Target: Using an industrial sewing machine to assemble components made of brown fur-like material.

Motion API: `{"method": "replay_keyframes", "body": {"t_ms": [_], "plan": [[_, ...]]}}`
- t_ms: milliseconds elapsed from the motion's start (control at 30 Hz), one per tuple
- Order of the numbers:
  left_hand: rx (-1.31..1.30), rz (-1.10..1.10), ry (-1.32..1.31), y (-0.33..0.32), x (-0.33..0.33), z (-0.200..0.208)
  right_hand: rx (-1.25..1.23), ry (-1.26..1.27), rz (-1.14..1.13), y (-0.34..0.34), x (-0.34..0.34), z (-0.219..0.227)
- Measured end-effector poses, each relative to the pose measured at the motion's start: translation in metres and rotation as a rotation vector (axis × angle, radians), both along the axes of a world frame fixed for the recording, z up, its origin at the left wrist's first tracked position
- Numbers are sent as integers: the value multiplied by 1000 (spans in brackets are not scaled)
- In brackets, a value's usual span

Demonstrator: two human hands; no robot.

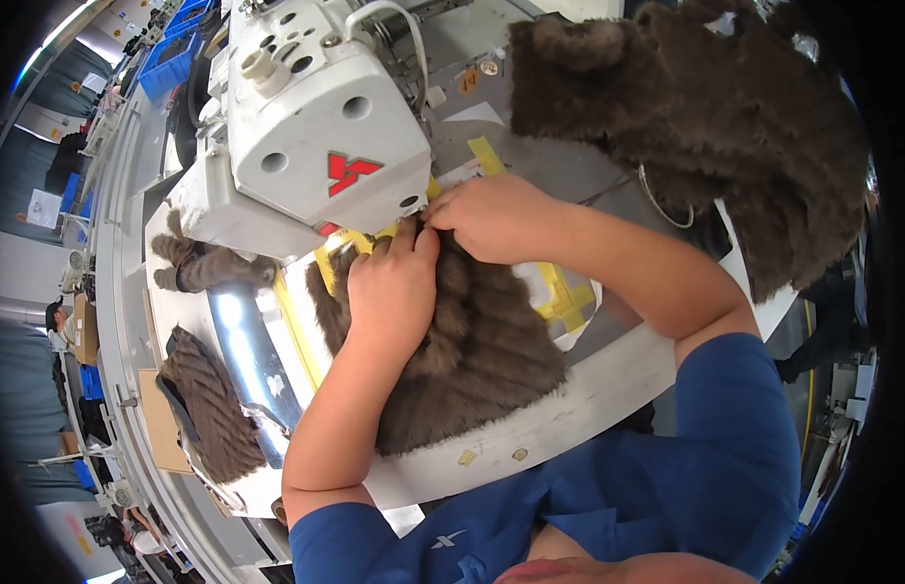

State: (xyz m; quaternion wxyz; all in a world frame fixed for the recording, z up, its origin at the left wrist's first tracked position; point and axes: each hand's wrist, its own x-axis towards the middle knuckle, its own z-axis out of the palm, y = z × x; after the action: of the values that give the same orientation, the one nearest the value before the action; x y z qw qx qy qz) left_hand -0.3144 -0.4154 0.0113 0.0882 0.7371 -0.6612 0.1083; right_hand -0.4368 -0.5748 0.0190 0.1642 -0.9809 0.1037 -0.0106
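A brown fur piece [477, 360] with diagonal ridges lies under both hands on the white table of a sewing machine [326, 127]. My left hand [392, 287] bends its fingers onto the fur's far edge, gripping it just below the machine head. Close beside it, my right hand [496, 216] pinches the same edge, fingertips near the head's lower right corner. The fingertips touch or nearly touch one another. The machine head and my fingers hide the needle area and the exact grip.
A large pile of brown fur [705, 117] lies at the far right. Smaller fur pieces are at the left, one ridged piece [211, 404] and one bundled roll [214, 265]. Yellow tape [566, 300] marks the table. Blue bins [170, 63] stand at the far left.
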Motion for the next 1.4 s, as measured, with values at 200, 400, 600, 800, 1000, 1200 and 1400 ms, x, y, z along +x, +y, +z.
{"method": "replay_keyframes", "body": {"t_ms": [200, 400, 600, 800, 1000, 1200, 1400], "plan": [[3, 7, -20, 0, -1, 0, 5, 12, -11, -2, 2, 3], [-118, -62, -39, 0, 3, -5, -28, 14, 20, -4, 2, 2], [-101, -71, -18, 4, 6, -5, -66, -198, 116, -4, 0, -5], [-29, -107, 1, 17, 7, 4, -69, -168, 81, -6, -1, -5], [-10, -184, 72, 34, 7, 11, -10, -133, 75, -12, 6, -2], [-89, -239, 102, 35, 4, 4, 118, -100, 29, -18, 9, -5], [-71, -250, 76, 34, 2, 1, 111, -158, 83, -22, 12, -7]]}}
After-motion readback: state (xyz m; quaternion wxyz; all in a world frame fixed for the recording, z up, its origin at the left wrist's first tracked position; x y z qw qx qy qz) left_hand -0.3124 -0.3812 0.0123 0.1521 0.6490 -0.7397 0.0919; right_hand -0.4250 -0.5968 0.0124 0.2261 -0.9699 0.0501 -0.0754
